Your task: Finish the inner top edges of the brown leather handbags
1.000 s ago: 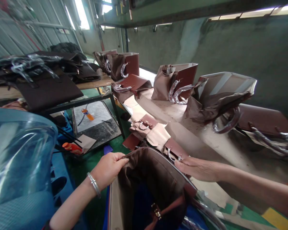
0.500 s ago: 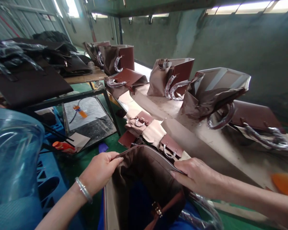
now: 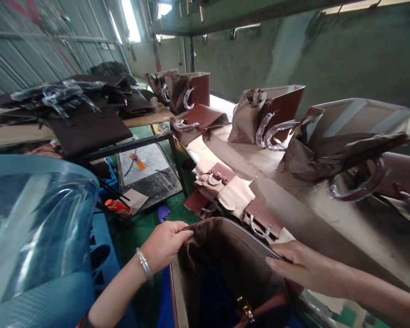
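Note:
A brown handbag (image 3: pixel 235 248) is held open at the bottom of the view, its lining facing me. My left hand (image 3: pixel 167 243), with a silver bangle at the wrist, pinches the rim at the bag's left corner. On the opposite side, my right hand (image 3: pixel 300 264) grips the rim between thumb and fingers. A gold clasp (image 3: pixel 245 310) on a brown strap hangs across the near part of the opening. Blue cloth shows through the dark inside. Plastic-wrapped handles lie partly hidden below my right hand.
Several brown handbags, one of them an open bag (image 3: pixel 348 136), stand on the long table (image 3: pixel 331 223) at right. Flattened dark bags (image 3: pixel 92 127) pile on the left table. A clear blue plastic chair (image 3: pixel 41 241) is close at left. An orange bottle (image 3: pixel 117 207) lies beyond it.
My view has turned left, so the surroundings sit further right in the picture. Both hands keep their hold on the bag's rim, and the bag appears slightly lower.

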The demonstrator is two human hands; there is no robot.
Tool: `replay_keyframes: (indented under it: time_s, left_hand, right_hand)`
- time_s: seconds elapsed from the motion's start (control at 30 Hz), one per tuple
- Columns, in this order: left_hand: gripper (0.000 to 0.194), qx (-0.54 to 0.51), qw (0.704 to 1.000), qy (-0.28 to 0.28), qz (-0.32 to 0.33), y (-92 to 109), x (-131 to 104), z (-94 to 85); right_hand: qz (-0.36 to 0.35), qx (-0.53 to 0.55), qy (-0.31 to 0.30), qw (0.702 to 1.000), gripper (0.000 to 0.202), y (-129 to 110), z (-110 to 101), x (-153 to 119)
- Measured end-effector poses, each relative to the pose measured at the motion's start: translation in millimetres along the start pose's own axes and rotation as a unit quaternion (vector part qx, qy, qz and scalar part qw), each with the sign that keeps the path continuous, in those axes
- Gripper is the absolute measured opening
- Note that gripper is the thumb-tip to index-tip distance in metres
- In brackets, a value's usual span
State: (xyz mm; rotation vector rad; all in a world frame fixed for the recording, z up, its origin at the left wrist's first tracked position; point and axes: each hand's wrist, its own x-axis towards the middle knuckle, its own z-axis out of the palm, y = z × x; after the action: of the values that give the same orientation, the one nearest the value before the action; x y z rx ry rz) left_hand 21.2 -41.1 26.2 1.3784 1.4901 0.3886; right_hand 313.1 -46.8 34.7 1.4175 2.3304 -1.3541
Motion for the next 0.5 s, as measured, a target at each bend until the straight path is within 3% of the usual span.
replay_keyframes:
  time_s: [0.1, 0.23, 0.37, 0.43, 0.5]
  left_hand:
    - [0.031, 0.025, 1.000, -0.005, 0.007, 2, 3, 3.0]
    - [0.030, 0.024, 1.000, -0.004, 0.013, 4, 4, 4.9]
    - [0.030, 0.005, 1.000, -0.005, 0.026, 5, 3, 5.0]
    - [0.029, -0.010, 0.999, -0.011, 0.032, 5, 3, 4.9]
    - [0.028, -0.029, 0.999, -0.017, 0.032, 3, 3, 4.7]
  right_hand:
    - [0.028, -0.130, -0.042, 0.990, 0.040, -13, -16, 2]
    - [0.038, -0.204, 0.034, 0.978, 0.044, -29, -31, 22]
    - [-0.097, -0.128, 0.101, 0.982, 0.048, -38, -31, 64]
    - [-0.191, -0.074, 0.073, 0.976, 0.053, -41, -27, 86]
    - [-0.242, -0.021, 0.015, 0.970, 0.042, -43, -22, 105]
